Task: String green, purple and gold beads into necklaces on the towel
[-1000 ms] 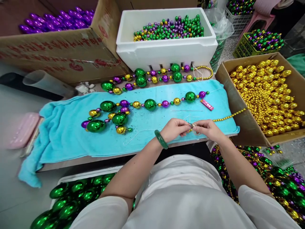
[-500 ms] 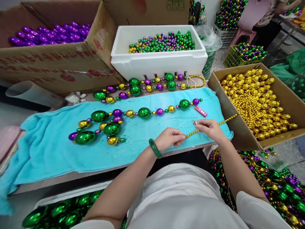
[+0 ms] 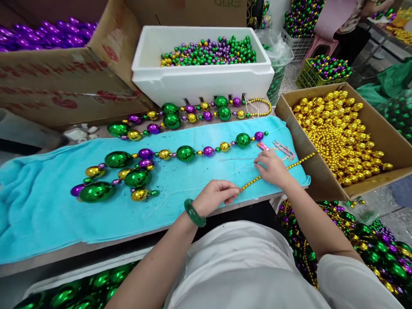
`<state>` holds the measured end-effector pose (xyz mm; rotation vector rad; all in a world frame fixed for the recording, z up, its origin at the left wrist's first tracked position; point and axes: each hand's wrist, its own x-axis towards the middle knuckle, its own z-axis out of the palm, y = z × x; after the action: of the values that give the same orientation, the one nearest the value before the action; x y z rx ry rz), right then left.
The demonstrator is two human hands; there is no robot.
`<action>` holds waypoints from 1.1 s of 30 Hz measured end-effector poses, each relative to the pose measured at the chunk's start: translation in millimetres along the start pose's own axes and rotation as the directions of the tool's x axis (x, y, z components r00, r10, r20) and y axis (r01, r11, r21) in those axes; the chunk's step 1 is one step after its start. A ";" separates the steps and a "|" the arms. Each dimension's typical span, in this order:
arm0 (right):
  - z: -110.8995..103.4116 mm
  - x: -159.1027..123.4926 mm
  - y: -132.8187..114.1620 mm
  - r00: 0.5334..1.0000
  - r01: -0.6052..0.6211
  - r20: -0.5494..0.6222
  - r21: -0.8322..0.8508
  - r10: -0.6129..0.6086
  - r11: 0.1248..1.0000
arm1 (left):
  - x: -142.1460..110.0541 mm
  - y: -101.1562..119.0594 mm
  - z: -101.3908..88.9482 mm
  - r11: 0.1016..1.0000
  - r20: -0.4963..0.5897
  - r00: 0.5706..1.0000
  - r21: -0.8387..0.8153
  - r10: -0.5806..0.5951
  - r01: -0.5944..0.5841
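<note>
Bench (image 3: 32,262) is carrying a turquoise towel (image 3: 180,206). Cardboard box (image 3: 289,128) of gold beads is standing at the towel's 3 o'clock. Multicoloured garland (image 3: 186,153) is lying on the towel, looped end pointing to 9 o'clock. Gold strand (image 3: 251,182) is trailing from the box to the left hand (image 3: 215,198), whose fingertips are pressing together, pinching it. Right hand (image 3: 272,168) is reaching over the strand at the left's 2 o'clock, fingers bending; cannot tell whether they are gripping anything. About the right hand, snips (image 3: 284,150) are lying at 1 o'clock, pink packet (image 3: 262,146) at 11, needle (image 3: 236,159) between 9 and 10.
</note>
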<state>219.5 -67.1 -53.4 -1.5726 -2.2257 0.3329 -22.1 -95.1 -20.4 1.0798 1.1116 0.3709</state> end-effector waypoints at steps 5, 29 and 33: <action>24.2 3.1 -26.8 0.984 -0.066 0.164 -0.005 0.065 0.998 | -4.3 5.1 -0.2 0.996 -0.083 0.995 -0.058 0.056 -0.061; 6.5 -163.9 27.0 0.532 -0.816 0.427 0.029 0.731 0.577 | 7.5 1.2 2.3 0.910 -0.421 0.819 0.041 0.391 -0.413; -8.5 -124.8 -20.1 0.785 -0.597 0.378 0.253 0.490 0.761 | 6.7 5.0 3.6 0.874 -0.433 0.780 0.041 0.452 -0.484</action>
<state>242.7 -191.5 -59.9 -2.0299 -1.6785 1.1456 -14.8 -89.8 -19.7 1.2409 1.1906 1.0889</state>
